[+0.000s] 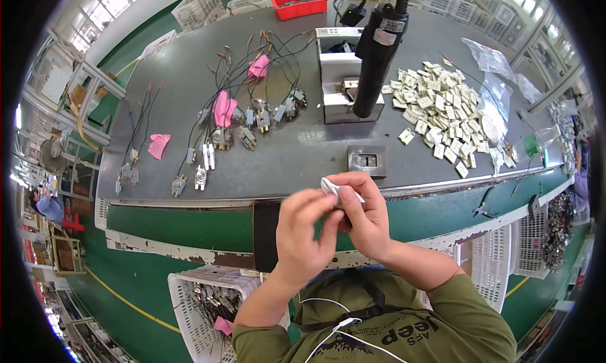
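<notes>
My left hand [306, 230] and my right hand [367, 219] meet over the table's front edge. A small white piece [329, 186], too covered by fingers to name, is pinched between the fingers and thumb of my right hand. Against its near side my left fingers are curled in, slightly smeared by motion. Just beyond the hands lies a dark rectangular block [367, 161] with a recess in its top. Behind that, a black cylindrical tool [377, 60] hangs over a white and grey metal fixture [334, 85].
A pile of cream plastic pieces [442, 107] covers the table's right side. Plug parts with black wires [255, 120] and pink scraps [224, 109] lie on the left. Pliers [485, 202] rest on the right ledge. A red bin [300, 8] stands at the back, a white crate [183, 312] below left.
</notes>
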Demonstrator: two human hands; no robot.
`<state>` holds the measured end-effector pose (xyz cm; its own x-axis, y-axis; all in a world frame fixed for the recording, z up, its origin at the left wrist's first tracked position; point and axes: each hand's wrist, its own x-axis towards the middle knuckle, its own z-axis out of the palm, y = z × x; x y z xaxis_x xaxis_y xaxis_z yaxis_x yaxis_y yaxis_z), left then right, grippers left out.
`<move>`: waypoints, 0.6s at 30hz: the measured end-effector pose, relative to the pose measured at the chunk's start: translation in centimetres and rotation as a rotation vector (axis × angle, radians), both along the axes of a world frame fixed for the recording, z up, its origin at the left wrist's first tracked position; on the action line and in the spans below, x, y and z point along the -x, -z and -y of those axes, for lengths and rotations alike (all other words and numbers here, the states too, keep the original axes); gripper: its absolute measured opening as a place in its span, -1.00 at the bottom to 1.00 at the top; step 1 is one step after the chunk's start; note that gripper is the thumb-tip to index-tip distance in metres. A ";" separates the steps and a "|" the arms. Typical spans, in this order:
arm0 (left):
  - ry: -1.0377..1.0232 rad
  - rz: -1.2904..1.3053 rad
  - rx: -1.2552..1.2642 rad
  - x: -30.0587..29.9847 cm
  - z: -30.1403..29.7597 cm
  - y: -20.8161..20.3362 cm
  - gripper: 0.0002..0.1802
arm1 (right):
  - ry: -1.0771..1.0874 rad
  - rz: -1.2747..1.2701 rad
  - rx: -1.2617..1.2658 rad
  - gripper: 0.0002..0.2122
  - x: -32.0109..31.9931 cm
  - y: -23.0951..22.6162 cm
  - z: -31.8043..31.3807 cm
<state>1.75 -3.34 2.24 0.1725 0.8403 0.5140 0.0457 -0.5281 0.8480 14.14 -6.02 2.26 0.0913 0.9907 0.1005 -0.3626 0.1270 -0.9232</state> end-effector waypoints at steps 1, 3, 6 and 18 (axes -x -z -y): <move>-0.061 -0.241 -0.191 0.0 0.2 -0.1 -0.72 | -0.004 -0.050 -0.011 -0.77 0.0 -0.4 0.0; -0.132 -0.525 -0.392 0.0 0.5 -0.6 -0.54 | 0.022 -0.083 0.015 -0.77 0.1 -0.6 -0.2; -0.090 -0.664 -0.481 0.1 0.8 -1.4 -0.53 | 0.064 -0.057 0.095 -0.77 -0.4 -0.4 -0.7; 0.312 0.164 0.432 2.3 -1.1 0.8 -0.76 | -0.436 -0.158 0.390 -0.88 -2.7 -1.8 -1.0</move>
